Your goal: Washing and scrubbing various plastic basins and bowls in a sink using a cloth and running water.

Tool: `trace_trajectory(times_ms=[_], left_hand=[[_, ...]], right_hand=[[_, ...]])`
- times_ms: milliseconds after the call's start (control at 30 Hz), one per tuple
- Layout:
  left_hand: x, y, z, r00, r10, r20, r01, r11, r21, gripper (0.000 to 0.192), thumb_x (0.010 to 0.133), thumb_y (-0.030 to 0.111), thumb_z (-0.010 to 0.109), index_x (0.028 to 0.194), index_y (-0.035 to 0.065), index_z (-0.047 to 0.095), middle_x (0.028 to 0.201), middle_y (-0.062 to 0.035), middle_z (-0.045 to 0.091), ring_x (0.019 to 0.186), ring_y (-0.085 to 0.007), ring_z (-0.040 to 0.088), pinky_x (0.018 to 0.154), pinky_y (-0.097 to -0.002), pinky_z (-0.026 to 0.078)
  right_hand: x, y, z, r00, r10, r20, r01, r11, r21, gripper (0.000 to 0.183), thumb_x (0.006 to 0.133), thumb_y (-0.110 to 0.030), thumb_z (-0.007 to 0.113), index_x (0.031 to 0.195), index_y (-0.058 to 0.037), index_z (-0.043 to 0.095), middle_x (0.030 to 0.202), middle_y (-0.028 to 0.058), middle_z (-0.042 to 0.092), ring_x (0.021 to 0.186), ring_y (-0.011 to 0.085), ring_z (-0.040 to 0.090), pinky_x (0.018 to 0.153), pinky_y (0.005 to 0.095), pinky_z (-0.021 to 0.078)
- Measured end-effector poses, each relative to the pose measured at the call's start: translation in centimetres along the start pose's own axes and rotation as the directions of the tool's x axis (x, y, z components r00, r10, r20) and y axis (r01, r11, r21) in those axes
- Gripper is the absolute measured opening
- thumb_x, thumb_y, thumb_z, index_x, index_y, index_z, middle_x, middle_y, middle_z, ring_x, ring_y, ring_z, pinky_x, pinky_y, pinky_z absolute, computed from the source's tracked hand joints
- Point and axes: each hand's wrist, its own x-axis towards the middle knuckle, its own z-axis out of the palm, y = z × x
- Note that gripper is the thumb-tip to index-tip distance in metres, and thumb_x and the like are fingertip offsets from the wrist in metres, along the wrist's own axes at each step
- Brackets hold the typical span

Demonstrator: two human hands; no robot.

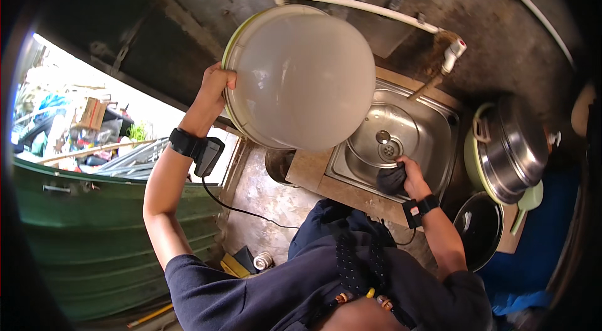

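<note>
My left hand (218,86) grips the rim of a large, round, whitish plastic basin (301,77), its thumb on the near face and its fingers hidden behind. The basin is raised to the left of the steel sink (449,143) and overlaps the sink's left corner in view. A light green edge shows along the basin's left side. In my right hand (414,178) is a bunched dark cloth (391,179), low over the sink's front edge. A round lid with a metal knob (383,137) appears to lie in the sink, near the drain strainer (388,151).
Right of the sink, a steel pot (522,143) leans in a light green basin (470,161), near a black pan or lid (479,230) and a green dipper (531,199). A white tap (454,56) projects from the wall. A cable (244,211) trails from my left wrist.
</note>
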Motion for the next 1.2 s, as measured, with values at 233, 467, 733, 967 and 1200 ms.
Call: trace_trajectory(times_ms=[233,467,733,967,1200], left_hand=[[0.3,-2.1,3.8,0.855,0.408,0.321,-0.481,0.855,0.193,0.016,0.071,0.011,0.042,0.056,0.007,0.037,0.069,-0.0009,0.046,0.072,-0.01,0.044,0.074,-0.0215,0.035],[3.5,-5.4,6.5,0.695,0.504,0.513,-0.698,0.645,0.312,0.026,0.059,-0.013,0.052,0.064,0.0053,0.035,0.073,-0.0027,0.048,0.075,-0.0085,0.046,0.068,-0.023,0.04],[2.6,-7.6,7.6,0.747,0.502,0.437,-0.601,0.79,0.119,0.032,0.057,-0.013,0.056,0.072,0.0058,0.035,0.079,-0.004,0.046,0.074,-0.0123,0.048,0.071,-0.0255,0.041],[1.5,-9.3,7.3,0.721,0.571,0.392,-0.668,0.724,0.173,0.035,0.057,-0.011,0.06,0.074,0.006,0.035,0.081,-0.008,0.049,0.08,-0.015,0.05,0.071,-0.0265,0.043],[2.6,-13.9,6.1,0.731,0.588,0.348,-0.668,0.722,0.183,0.036,0.053,-0.007,0.065,0.072,0.0043,0.036,0.073,-0.0068,0.047,0.071,-0.014,0.049,0.064,-0.0238,0.041]], right_hand=[[-1.0,1.3,0.5,0.997,0.041,0.067,-0.041,0.999,-0.01,0.012,0.064,-0.007,0.049,0.072,0.0003,0.054,0.063,0.0067,0.054,0.06,0.0193,0.052,0.058,0.0275,0.0424],[-2.0,1.4,1.1,0.986,0.041,0.162,-0.035,0.998,-0.043,0.013,0.063,-0.005,0.049,0.071,0.0023,0.056,0.069,0.0066,0.054,0.062,0.0175,0.052,0.059,0.0248,0.0412],[-2.7,1.8,4.4,0.959,0.087,0.268,-0.061,0.993,-0.104,0.014,0.063,-0.006,0.049,0.074,0.0005,0.055,0.064,0.0028,0.049,0.057,0.015,0.049,0.056,0.0237,0.0408],[-3.7,1.5,3.3,0.938,0.261,0.229,-0.268,0.964,0.0,0.013,0.064,-0.008,0.048,0.072,0.0012,0.055,0.066,0.004,0.048,0.062,0.0182,0.05,0.059,0.0275,0.0419],[-4.3,0.5,0.3,0.994,0.071,-0.08,-0.075,0.996,-0.049,0.012,0.063,-0.006,0.05,0.067,0.0042,0.055,0.058,0.005,0.046,0.05,0.0174,0.046,0.05,0.0278,0.0404]])
